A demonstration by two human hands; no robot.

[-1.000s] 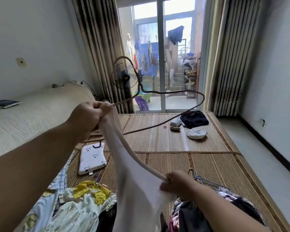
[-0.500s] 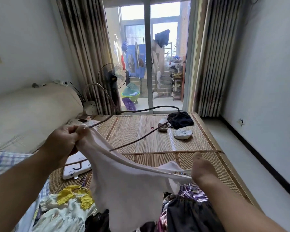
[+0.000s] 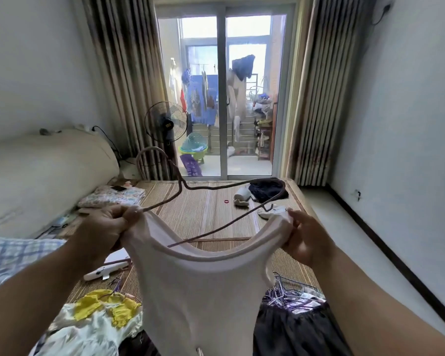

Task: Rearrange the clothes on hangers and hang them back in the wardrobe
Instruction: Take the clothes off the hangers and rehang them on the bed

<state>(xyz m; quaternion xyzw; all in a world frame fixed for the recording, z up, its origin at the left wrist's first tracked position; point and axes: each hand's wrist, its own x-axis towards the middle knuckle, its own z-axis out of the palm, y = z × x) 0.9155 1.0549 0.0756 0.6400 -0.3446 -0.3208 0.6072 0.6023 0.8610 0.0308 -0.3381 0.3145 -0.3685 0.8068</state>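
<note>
A pale pink sleeveless top (image 3: 203, 291) hangs stretched between my two hands above the bed. My left hand (image 3: 106, 227) grips its left shoulder strap together with one end of a thin brown wire hanger (image 3: 216, 186). The hanger's hook points up and to the left, and its far arm curves round to the right behind the top. My right hand (image 3: 303, 237) pinches the right shoulder strap close to the hanger's right end. No wardrobe is in view.
The bed has a straw mat (image 3: 206, 209). On it lie a yellow and white garment (image 3: 95, 319), dark clothes with purple hangers (image 3: 290, 299), a black bundle (image 3: 266, 188) and a white tablet (image 3: 106, 271). A fan (image 3: 166, 122) stands by the glass balcony door (image 3: 226, 98).
My right hand has risen from the clothes pile and pulled the top's right strap up and outward, spreading the neckline wide. The hanger has dropped lower and tilted flatter.
</note>
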